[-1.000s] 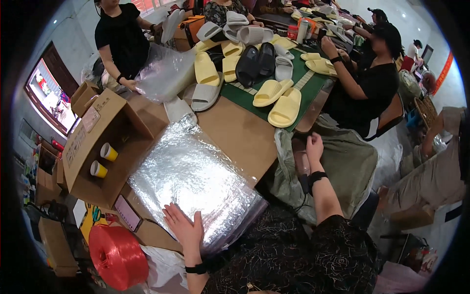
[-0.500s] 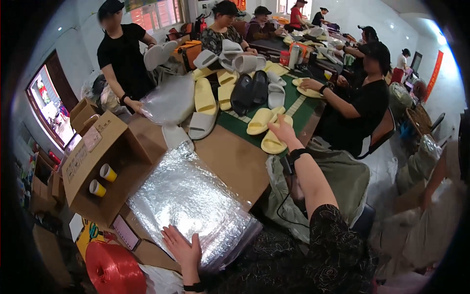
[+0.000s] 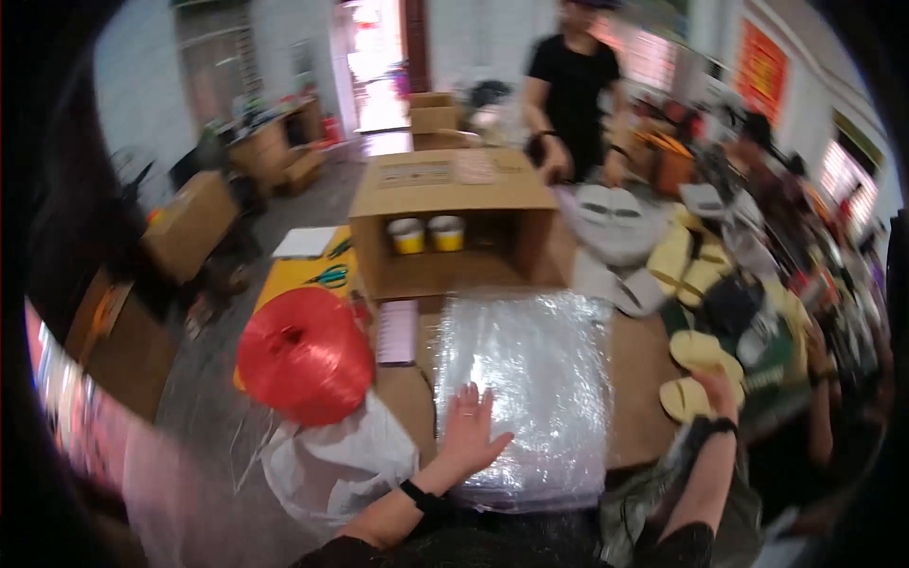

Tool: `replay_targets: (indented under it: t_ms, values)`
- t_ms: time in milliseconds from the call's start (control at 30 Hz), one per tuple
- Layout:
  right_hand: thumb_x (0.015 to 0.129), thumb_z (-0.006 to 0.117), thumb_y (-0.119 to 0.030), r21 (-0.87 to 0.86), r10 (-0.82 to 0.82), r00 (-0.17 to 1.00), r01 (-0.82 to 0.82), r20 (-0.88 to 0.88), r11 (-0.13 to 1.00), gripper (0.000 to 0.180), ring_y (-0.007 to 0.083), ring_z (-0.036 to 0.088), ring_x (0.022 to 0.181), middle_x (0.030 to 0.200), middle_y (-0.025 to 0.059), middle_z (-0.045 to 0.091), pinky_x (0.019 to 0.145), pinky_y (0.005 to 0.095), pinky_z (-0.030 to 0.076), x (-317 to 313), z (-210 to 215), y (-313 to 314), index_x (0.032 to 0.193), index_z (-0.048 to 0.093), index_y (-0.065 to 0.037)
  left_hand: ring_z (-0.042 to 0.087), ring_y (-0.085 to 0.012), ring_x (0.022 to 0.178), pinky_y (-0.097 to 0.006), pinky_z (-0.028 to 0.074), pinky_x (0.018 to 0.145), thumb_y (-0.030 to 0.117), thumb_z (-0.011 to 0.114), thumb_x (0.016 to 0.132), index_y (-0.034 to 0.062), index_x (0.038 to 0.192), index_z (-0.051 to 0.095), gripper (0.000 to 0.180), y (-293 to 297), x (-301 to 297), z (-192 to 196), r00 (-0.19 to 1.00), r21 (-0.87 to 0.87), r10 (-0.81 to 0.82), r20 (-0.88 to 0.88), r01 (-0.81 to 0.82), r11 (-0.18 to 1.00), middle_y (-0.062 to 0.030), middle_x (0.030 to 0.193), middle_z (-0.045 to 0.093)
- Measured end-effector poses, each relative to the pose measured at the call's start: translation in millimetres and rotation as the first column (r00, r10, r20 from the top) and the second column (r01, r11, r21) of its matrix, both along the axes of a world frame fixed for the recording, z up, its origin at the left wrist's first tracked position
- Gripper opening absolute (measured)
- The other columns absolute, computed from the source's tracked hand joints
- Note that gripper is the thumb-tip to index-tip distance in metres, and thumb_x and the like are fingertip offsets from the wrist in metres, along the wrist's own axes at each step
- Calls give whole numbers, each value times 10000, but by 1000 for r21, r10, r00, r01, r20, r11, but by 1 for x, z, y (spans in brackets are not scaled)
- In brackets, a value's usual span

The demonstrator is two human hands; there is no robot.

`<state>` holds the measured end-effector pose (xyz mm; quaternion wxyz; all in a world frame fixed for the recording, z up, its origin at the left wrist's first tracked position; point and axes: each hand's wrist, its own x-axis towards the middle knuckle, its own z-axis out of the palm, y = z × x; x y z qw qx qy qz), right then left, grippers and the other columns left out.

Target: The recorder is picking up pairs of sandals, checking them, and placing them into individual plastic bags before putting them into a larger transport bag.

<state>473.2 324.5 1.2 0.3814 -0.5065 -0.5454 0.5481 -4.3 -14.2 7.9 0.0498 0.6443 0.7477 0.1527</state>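
My left hand (image 3: 472,437) lies flat, fingers spread, on a stack of clear plastic bags (image 3: 530,350) that shines on the table before me. To the right, my right hand (image 3: 720,388) is closed at the edge of a yellow slipper (image 3: 686,399), its fingers blurred and partly hidden. Just beyond is another yellow slipper (image 3: 694,349). Black slippers (image 3: 731,301) and grey slippers (image 3: 639,292) lie farther back among more yellow ones.
An open cardboard box (image 3: 454,194) with two yellow-and-white cups inside stands beyond the bags. At left are a red twine roll (image 3: 303,355), scissors (image 3: 329,275) and a purple-faced flat object (image 3: 397,331). Across the table, a person in black (image 3: 578,95) handles grey slippers.
My view has swung left, bringing the box and twine roll toward the middle. The person across has moved both hands to the grey slippers. My left hand remains on the bags.
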Motion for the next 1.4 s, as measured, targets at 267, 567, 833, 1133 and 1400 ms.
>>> replay_targets:
  t_ms: [267, 567, 833, 1133, 1400]
  values:
    - [918, 647, -169, 8, -226, 973, 227, -55, 974, 465, 220, 608, 913, 1122, 99, 612, 794, 347, 502, -17, 14, -29, 1315, 532, 44, 183, -528, 1453, -569, 124, 1196, 577, 501, 944, -82, 1515, 225, 914, -3, 0, -11, 998, 136, -39, 41, 33, 990, -402, 1523, 235]
    - [861, 656, -61, 61, 31, 998, -34, 58, 998, 733, 126, 567, 848, 1033, 58, 580, 707, 269, 488, -117, 39, -82, 1517, 331, -18, 141, -529, 1466, -575, 102, 1198, 583, 488, 950, -85, 1520, 206, 922, 5, 0, -7, 997, 83, -45, 57, 40, 996, -409, 1530, 208]
    - [859, 620, -92, 385, -221, 807, -8, 548, 923, 552, 307, 674, 910, 1125, 190, 652, 778, 368, 535, -58, 8, -85, 1395, 500, -35, 119, -513, 1477, -557, 74, 1207, 563, 494, 951, -80, 1525, 201, 910, -3, 2, -10, 996, 80, -60, 62, 55, 995, -401, 1542, 187]
    - [676, 813, -250, 532, -281, 685, -182, 672, 827, 518, 414, 599, 1086, 1051, 240, 678, 929, 468, 484, -82, 29, -69, 1103, 665, 3, 169, -496, 1471, -548, 100, 1206, 501, 601, 898, -92, 1504, 249, 918, 4, -8, 2, 996, 88, -32, 80, 24, 996, -391, 1535, 235]
    - [748, 764, -440, 445, -349, 454, -121, 820, 887, 587, 393, 537, 1108, 1095, 195, 620, 952, 461, 484, -101, 16, -91, 1115, 654, 5, 167, -480, 1475, -543, 98, 1207, 439, 659, 865, -68, 1519, 240, 929, 6, 4, -8, 993, 107, -81, 81, 72, 992, -345, 1559, 237]
